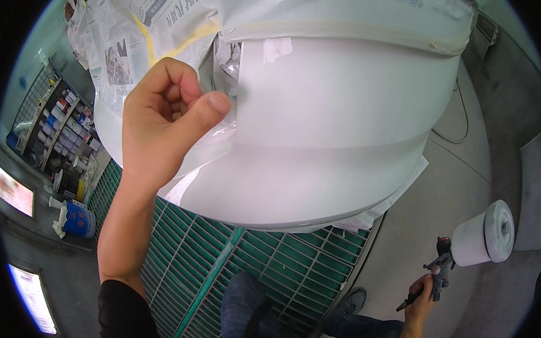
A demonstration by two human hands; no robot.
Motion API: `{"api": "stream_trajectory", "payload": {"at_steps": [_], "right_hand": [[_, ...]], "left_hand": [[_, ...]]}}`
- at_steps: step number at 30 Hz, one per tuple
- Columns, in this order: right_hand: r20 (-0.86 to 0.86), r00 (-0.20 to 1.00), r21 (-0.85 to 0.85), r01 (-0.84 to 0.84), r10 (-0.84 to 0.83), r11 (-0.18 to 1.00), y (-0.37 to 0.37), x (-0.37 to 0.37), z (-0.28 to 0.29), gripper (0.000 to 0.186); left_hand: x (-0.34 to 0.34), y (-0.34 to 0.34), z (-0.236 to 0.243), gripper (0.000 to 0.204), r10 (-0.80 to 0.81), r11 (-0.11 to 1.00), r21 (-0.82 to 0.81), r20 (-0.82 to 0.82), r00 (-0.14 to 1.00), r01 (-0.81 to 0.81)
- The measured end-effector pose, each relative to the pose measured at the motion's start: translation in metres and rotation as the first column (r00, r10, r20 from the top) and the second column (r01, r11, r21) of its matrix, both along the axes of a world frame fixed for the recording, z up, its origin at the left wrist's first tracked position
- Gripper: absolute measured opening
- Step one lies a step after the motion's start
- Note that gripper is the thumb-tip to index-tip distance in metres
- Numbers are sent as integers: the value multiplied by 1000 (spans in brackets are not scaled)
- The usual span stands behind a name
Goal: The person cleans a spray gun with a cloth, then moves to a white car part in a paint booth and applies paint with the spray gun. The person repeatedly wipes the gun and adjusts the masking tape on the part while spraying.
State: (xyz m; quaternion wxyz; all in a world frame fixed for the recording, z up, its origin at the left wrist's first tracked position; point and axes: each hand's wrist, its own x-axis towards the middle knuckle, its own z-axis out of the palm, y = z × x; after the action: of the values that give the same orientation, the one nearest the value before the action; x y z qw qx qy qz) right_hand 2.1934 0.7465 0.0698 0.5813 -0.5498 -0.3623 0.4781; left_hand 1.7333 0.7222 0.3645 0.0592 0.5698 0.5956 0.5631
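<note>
newsprint (119, 35) (large printed characters (189, 5)) beside white panel (329, 105), left fingers (179, 73) curled together, right fingers (422, 288) clamped on spray gun (445, 259)

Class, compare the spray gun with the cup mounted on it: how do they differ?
Colour: the spray gun is mostly dark, while the cup is white.
Shape: the gun is narrow with jutting parts; the cup is broad and rounded.
Contact: the right grip holds the gun; neither grip touches the cup.
Shared: both are joined together at the person's right.
</note>
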Motion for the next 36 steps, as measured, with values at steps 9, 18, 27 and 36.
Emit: {"api": "stream_trajectory", "payload": {"at_steps": [9, 18, 27, 36], "right_hand": [[-1, 1000, -3, 0, 0, 1000, -1, -1, 3, 16], [28, 1000, 9, 0, 0, 1000, -2, 2, 2, 15], [11, 1000, 7, -4, 4, 1000, -3, 5, -4, 14], [2, 1000, -5, -14, 14, 1000, -3, 3, -1, 16]], "left_hand": [[-1, 5, -6, 29, 9, 993, -118, -59, 998, -16], [1, -5, -3, 28, -30, 999, -17, -24, 999, 30], [5, -6, -3, 29, -7, 999, 42, -25, 1000, 8], [9, -1, -8, 30, 9, 996, -89, -76, 997, -16]]}}
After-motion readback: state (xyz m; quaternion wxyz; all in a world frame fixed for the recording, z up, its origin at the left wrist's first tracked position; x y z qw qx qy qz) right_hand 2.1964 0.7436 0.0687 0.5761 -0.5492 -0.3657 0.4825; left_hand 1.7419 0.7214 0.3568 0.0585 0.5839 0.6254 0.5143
